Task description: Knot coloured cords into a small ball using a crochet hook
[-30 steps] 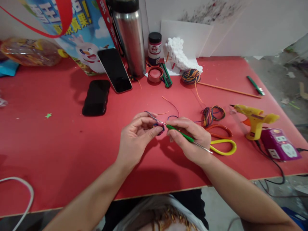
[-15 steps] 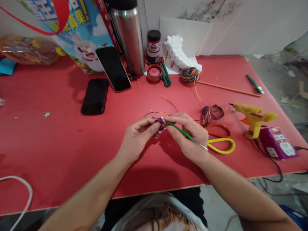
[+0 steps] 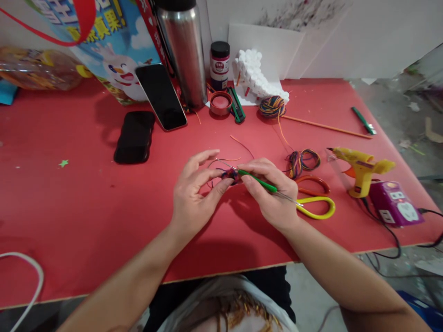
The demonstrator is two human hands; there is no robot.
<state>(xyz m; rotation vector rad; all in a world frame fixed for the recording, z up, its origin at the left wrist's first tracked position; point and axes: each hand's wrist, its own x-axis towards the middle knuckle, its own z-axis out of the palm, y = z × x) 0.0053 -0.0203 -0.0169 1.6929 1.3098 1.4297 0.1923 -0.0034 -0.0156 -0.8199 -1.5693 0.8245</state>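
Between the thumb and fingers of my left hand is a small crocheted piece in dark multicoloured yarn. My right hand grips a crochet hook with a green handle, its metal tip lying over the piece. Loose yarn ends curl on the table just beyond my fingers. A small bundle of the same yarn lies to the right, and a thread runs from it up to a wound yarn ball. Scissors with orange and yellow handles rest beside my right wrist.
On the red table a yellow glue gun stands by a purple power socket. Two phones, a steel bottle, a jar, a green cutter and a white bead-like model are farther back.
My left index finger has lifted and spread away from the piece. The crochet hook has turned slightly in my right hand, and the view has shifted a little.
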